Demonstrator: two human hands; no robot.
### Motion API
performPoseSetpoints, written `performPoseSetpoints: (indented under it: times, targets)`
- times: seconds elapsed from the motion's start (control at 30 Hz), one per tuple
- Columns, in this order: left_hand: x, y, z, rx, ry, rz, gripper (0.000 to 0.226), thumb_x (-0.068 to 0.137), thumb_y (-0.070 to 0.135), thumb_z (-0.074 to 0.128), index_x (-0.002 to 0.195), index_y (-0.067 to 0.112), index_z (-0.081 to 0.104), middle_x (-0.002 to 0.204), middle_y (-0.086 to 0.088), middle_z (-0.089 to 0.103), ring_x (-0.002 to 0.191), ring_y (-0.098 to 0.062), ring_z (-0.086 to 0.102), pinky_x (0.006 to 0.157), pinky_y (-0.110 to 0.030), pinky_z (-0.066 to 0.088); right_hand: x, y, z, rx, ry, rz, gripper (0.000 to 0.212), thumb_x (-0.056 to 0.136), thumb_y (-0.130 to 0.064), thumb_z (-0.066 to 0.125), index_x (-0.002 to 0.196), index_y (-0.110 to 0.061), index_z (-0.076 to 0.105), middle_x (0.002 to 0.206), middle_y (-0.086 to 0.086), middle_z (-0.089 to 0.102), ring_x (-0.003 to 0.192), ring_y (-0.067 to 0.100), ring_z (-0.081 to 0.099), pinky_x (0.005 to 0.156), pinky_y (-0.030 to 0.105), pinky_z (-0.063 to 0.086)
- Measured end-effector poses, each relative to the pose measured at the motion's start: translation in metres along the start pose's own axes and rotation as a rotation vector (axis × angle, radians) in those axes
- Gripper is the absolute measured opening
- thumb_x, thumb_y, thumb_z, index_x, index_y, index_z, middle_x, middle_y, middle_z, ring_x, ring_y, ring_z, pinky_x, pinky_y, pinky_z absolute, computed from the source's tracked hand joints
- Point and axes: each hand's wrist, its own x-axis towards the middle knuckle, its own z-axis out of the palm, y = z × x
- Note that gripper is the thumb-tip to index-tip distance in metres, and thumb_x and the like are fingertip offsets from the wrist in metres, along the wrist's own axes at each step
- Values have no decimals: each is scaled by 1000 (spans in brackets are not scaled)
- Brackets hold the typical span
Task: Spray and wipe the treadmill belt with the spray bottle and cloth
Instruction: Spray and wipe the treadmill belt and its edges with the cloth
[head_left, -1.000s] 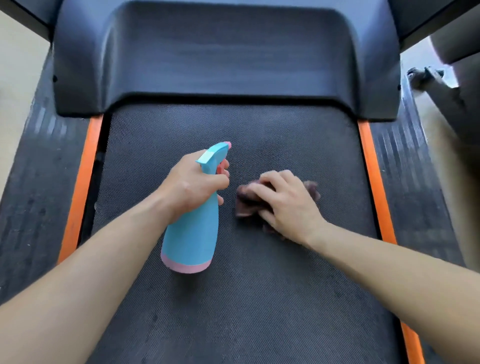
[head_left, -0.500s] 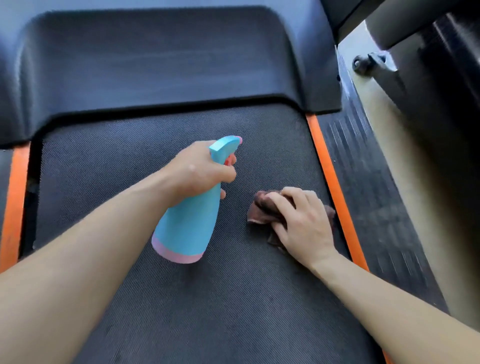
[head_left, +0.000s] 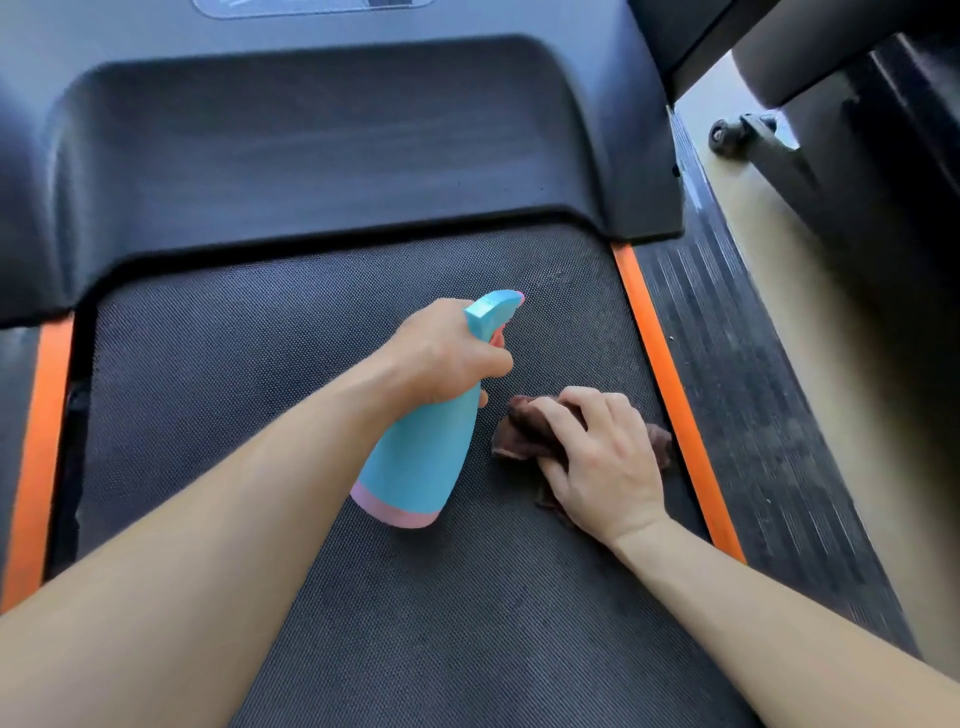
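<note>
My left hand (head_left: 441, 358) grips the neck of a light blue spray bottle (head_left: 421, 457) with a pink base, fingers curled at its trigger. The nozzle points forward and right, and the bottle hangs tilted just above the black textured treadmill belt (head_left: 234, 364). My right hand (head_left: 597, 457) presses a crumpled dark brown cloth (head_left: 519, 434) onto the belt, fingers curled over it. The cloth lies close to the orange strip (head_left: 660, 374) on the belt's right side.
The grey motor cover (head_left: 322, 156) rises at the belt's far end. A ribbed black side rail (head_left: 748, 415) runs along the right, with beige floor (head_left: 769, 270) beyond it. Another machine's dark frame and small wheel (head_left: 724, 137) stand at the upper right. A second orange strip (head_left: 41, 441) borders the left.
The cloth and my right hand have slid from the belt's middle toward the right orange strip. My left hand with the bottle followed to the right. My view turned rightward as well.
</note>
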Motion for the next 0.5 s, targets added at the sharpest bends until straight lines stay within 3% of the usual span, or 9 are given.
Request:
performPoseSetpoints:
  times: [0.07,0.17,0.23,0.37,0.5]
  targets:
    - [-5,-2,-1,-36,-8,-1,13,68,20,72,76,19,63,79,1,67,64,-24,73,76,-45,68,0,-1,0,-4,-4,0,48,77,-35,60,123,-21,65,118,7,58,95,36,55,79,49,49]
    - [-16,-5,-6,-88,3,-15,28,59,24,67,85,14,67,85,-4,71,68,-24,71,78,-55,67,-1,-1,-1,-5,1,2,49,77,-36,58,123,-21,64,118,7,57,95,35,54,79,48,49]
    - [-25,-9,-8,-83,-12,-10,30,59,23,65,87,15,68,95,-12,75,70,-25,72,77,-56,67,-1,-1,-1,-6,8,-3,49,76,-36,57,123,-22,64,118,7,57,96,35,54,78,47,49]
    - [-36,-20,-10,-56,-102,-26,34,67,16,68,100,7,70,89,-5,71,61,-20,70,70,-42,68,-3,-3,-4,-19,56,76,49,79,-37,57,124,-20,64,117,8,55,97,34,53,79,44,47]
    - [-44,-25,-8,31,-175,-3,9,67,15,68,75,14,63,72,2,63,57,-20,71,69,-44,65,-17,2,-8,-38,84,135,49,79,-36,57,125,-19,64,117,8,53,98,32,51,83,44,45]
